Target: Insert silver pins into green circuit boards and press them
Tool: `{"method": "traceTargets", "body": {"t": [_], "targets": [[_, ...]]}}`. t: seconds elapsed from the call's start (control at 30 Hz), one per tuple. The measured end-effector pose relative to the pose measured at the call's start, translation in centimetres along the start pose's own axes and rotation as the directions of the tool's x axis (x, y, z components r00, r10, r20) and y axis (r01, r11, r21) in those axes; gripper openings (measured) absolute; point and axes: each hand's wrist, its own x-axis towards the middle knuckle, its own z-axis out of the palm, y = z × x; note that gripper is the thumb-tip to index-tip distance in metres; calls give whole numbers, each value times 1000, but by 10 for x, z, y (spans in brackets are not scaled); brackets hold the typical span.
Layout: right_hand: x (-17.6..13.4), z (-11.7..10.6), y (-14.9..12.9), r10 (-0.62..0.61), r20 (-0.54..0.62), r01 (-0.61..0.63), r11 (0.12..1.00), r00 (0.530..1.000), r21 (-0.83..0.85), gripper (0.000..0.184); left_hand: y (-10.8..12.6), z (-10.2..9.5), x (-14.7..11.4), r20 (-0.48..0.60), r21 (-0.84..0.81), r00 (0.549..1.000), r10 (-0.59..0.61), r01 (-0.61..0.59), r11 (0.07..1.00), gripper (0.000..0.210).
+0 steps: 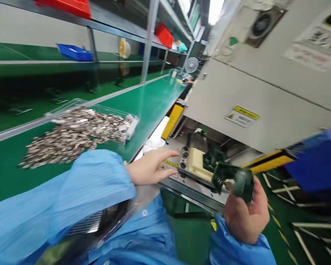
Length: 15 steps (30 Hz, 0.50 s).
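Observation:
In my right hand (246, 215) is a dark green moulded plastic part (234, 180), gripped between thumb and fingers at the right of the machine bed. My left hand (153, 165) hangs near the bed's left end, thumb and fingers apart, holding nothing. Between the hands lies a cream-coloured fixture block (195, 162) on a metal plate. Another dark green part (213, 158) rests on this block, partly hidden behind the held one. To the left, a large heap of small shiny metal pieces (77, 132) spreads over the green bench, spilling from a clear tray (131, 129).
Yellow light-curtain bars (174, 119) flank the opening of a big cream machine cabinet (264, 88). A green conveyor (8, 127) with several dark parts runs behind the bench. A blue tray (75, 52) and a tape roll (124, 48) sit beyond. Far off, another person's hand (189, 81) shows.

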Motion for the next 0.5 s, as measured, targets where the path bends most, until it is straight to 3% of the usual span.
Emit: {"method": "traceTargets", "body": {"t": [0.03,0.1,0.2,0.27,0.37,0.5], "targets": [[9,-18,4,10,-127,-20,997,992,-74,66,2,17,26,8,17,998,70,-70,997,51],[23,-48,11,39,-217,-81,979,975,-186,70,7,54,69,28,2,991,132,-132,991,67],[39,-77,19,121,-156,-158,955,980,-251,73,13,97,113,81,-31,995,49,-47,998,85],[50,-82,23,163,-54,-172,953,985,-248,73,13,108,129,68,-46,997,-44,47,998,82],[68,-71,30,176,159,-132,958,971,-254,70,8,93,127,-37,-210,993,-110,100,973,74],[89,-41,38,187,389,-32,928,902,-372,65,1,32,72,-54,-443,988,-145,106,890,62]]}}
